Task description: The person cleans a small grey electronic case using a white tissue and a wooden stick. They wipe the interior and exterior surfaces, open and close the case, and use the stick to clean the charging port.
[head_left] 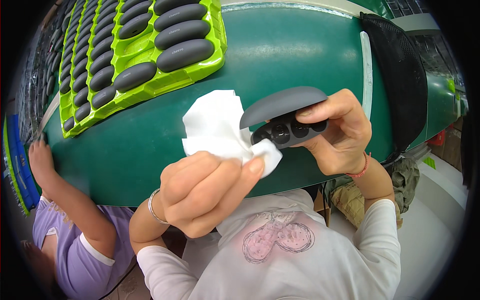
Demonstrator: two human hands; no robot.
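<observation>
My right hand [340, 135] holds a dark grey oval case [287, 112] with its lid flipped open, above the near edge of the green table [280, 55]. The open lower half shows several round black recesses. My left hand [205, 192] pinches a crumpled white cloth [215, 127] and presses a corner of it against the left end of the case's inside. A silver bangle sits on my left wrist, a red cord on my right wrist.
Bright green trays [165, 75] holding several closed grey oval cases lie at the table's far left. A person in a purple top [75, 245] rests a hand [40, 160] on the left table edge. A black mesh chair back [405, 75] stands at right.
</observation>
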